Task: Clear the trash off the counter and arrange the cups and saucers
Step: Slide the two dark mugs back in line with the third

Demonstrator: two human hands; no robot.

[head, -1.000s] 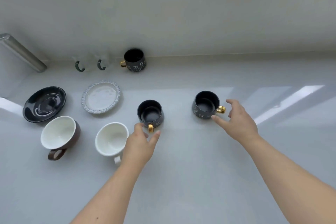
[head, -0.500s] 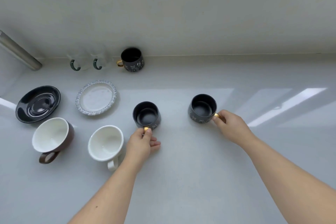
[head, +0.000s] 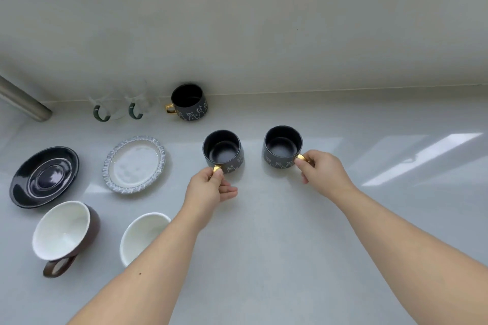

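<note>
Behind both held cups (head: 222, 149) stands a third cup (head: 189, 102).

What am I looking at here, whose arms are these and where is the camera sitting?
There is no machine here. The camera is worn on a person's head and looks down at their own bare arms over a pale counter. The left hand pinches the gold handle of one dark cup; the right hand pinches the handle of a matching cup. A third dark cup stands by the back wall, beside two clear glass cups with green handles. To the left lie a black saucer, a pale saucer, a brown cup and a white cup.
</note>
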